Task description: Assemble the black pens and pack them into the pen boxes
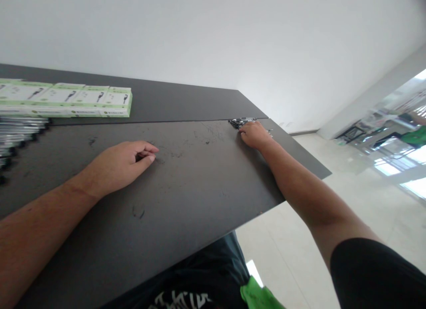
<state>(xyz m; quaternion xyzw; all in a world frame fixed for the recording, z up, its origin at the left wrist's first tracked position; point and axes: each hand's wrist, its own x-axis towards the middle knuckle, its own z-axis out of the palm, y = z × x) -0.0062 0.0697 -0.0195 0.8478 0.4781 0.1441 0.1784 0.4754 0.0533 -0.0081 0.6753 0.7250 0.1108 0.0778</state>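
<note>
My left hand [124,167] rests on the grey table [186,198], its fingers loosely bent. A gap shows between thumb and fingers, and nothing is in it. Far to the right, my right hand [253,134] reaches to a small pile of shiny metal parts [241,121] by the seam in the tabletop. Its fingers are bunched and point down at the pile's near side. Whatever they may hold is hidden beneath them. A few small bits [270,132] of metal show just right of that hand.
Green and white boxes [115,102] stand in a row at the back left. Several black and chrome rods [23,129] lie before them. A white wall [186,38] rises behind the table. The table's right edge ends over a pale tiled floor [319,153].
</note>
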